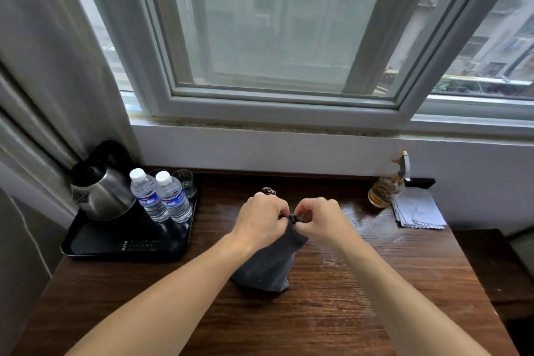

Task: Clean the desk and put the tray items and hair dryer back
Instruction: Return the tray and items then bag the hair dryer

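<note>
At a wooden desk (pixel 346 312) beneath the window, a person's left hand (pixel 261 218) and right hand (pixel 320 220) each pinch the gathered mouth of a dark grey drawstring pouch (pixel 268 266), fingers curled tight, apparently cinching it closed; the soft, bulging pouch stands mid-desk, its contents hidden, likely the hair dryer; the black tray (pixel 121 251), with kettle (pixel 101 191) and water bottles (pixel 161 196), sits at the left.

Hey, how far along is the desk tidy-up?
Done: kettle, two water bottles and glasses sit on the black tray. In hand: left hand and right hand pinch the drawstring mouth of the grey pouch. Left: stowing the pouch; spray bottle and cloth lie on the desk.
</note>
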`<move>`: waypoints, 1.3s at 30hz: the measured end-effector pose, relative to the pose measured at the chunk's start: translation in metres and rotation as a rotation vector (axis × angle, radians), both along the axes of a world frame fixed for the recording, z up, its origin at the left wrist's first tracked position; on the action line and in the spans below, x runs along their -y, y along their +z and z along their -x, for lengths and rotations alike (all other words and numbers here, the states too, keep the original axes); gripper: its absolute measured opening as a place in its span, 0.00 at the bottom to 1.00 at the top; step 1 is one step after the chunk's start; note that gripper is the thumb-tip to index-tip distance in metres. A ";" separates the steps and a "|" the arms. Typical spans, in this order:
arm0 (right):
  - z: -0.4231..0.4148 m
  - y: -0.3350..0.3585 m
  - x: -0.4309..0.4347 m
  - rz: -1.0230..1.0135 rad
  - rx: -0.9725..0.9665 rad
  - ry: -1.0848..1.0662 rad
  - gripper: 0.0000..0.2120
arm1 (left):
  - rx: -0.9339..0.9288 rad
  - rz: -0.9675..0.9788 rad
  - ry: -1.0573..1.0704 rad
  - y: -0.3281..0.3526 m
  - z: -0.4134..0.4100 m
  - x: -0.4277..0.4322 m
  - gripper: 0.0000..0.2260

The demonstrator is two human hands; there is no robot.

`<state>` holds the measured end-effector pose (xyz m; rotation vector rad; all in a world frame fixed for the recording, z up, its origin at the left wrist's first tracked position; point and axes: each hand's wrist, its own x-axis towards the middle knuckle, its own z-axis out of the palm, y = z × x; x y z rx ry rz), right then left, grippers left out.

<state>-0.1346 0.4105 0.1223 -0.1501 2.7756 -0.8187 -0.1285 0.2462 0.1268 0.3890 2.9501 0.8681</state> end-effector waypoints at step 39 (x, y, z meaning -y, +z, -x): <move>-0.011 0.025 0.008 -0.258 -0.412 -0.057 0.06 | 0.465 -0.194 0.112 0.023 0.030 0.014 0.09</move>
